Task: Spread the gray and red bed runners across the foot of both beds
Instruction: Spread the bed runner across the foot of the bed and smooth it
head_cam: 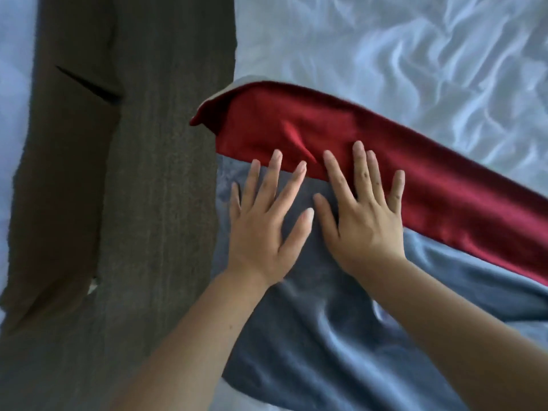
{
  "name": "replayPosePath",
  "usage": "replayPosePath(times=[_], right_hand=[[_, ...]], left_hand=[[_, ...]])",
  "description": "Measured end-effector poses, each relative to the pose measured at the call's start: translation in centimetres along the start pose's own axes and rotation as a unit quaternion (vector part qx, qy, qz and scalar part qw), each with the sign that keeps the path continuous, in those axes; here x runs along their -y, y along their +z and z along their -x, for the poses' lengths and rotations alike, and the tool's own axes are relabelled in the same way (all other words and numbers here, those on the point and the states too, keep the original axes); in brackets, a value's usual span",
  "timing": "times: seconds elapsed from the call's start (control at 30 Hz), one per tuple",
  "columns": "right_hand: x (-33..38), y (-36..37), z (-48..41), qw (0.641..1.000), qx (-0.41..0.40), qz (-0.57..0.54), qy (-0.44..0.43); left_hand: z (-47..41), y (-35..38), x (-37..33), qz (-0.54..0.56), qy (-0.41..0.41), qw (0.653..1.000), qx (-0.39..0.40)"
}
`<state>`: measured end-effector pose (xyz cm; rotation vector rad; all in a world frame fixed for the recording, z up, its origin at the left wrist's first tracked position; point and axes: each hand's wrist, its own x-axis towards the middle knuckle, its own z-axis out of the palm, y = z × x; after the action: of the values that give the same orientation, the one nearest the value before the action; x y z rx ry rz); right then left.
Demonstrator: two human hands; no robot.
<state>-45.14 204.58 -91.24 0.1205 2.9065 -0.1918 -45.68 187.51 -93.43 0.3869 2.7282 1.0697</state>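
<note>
A red runner (400, 161) lies in a slanting band across the white bed (415, 54), from the bed's left edge down to the right. Below it the gray runner (341, 336) is rumpled in folds near me. My left hand (264, 221) lies flat with spread fingers on the gray cloth, its fingertips reaching the red edge. My right hand (364, 212) presses flat beside it, fingers straight and resting on the red runner.
A strip of dark brown carpet (142, 203) runs between this bed and a second white bed (12, 114) at the far left edge. The white sheet beyond the red runner is wrinkled.
</note>
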Motion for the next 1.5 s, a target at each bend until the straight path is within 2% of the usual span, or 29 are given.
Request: replayPosePath(times=[0.1, 0.2, 0.33, 0.43, 0.57, 0.67, 0.73, 0.8, 0.93, 0.97, 1.03, 1.13, 1.2, 1.37, 1.5], right_hand=[[-6.0, -1.1, 0.6, 0.996, -0.002, -0.035, 0.079], [-12.4, -2.0, 2.5, 0.994, -0.011, -0.041, 0.102], [-17.8, -2.7, 3.3, 0.983, -0.044, -0.116, 0.135], [-21.8, -3.6, 2.7, 0.968, -0.068, -0.144, 0.195], [-26.1, -4.5, 3.7, 0.983, -0.091, -0.007, 0.159], [-27.5, -5.4, 3.1, 0.982, -0.04, -0.013, 0.184], [-27.9, -7.0, 0.2, 0.967, -0.081, -0.093, 0.223], [-28.1, -9.4, -4.6, 0.94, -0.147, -0.186, 0.245], [-27.6, -12.4, -13.1, 0.919, -0.281, -0.229, 0.153], [-27.3, -12.0, -14.1, 0.926, -0.273, -0.228, 0.13], [-26.7, -9.6, -14.1, 0.949, -0.194, -0.221, 0.111], [-25.9, -4.8, -10.3, 0.975, -0.094, -0.183, 0.09], [-25.7, -2.5, -7.2, 0.987, -0.086, -0.124, 0.055], [-24.9, -0.6, -1.3, 0.991, -0.056, -0.116, 0.029], [-22.5, -0.6, 4.9, 0.995, -0.009, -0.102, 0.005]], left_hand=[[-4.7, 2.0, -4.7, -0.087, 0.014, 0.996, 0.019], [-8.0, 5.1, -9.2, -0.147, 0.04, 0.988, 0.032], [-9.2, 9.9, -14.8, -0.16, 0.081, 0.981, 0.069], [-9.1, 12.5, -17.8, -0.167, 0.069, 0.983, 0.039], [-9.9, 14.0, -19.7, -0.21, 0.073, 0.975, -0.008], [-10.9, 14.3, -20.2, -0.223, 0.07, 0.972, -0.026], [-12.9, 14.1, -21.0, -0.187, 0.072, 0.979, -0.025], [-16.5, 13.4, -21.9, -0.129, 0.066, 0.988, -0.06], [-24.1, 10.8, -22.7, -0.064, 0.041, 0.988, -0.137], [-24.9, 10.7, -22.2, -0.073, 0.048, 0.988, -0.129], [-24.3, 11.3, -20.6, -0.135, 0.046, 0.987, -0.08], [-19.7, 13.3, -17.5, -0.264, 0.024, 0.964, 0.012], [-16.6, 13.9, -15.6, -0.292, 0.032, 0.956, 0.018], [-11.3, 13.3, -14.6, -0.288, 0.014, 0.957, 0.032], [-1.6, 12.5, -14.6, -0.308, 0.067, 0.944, 0.092]])
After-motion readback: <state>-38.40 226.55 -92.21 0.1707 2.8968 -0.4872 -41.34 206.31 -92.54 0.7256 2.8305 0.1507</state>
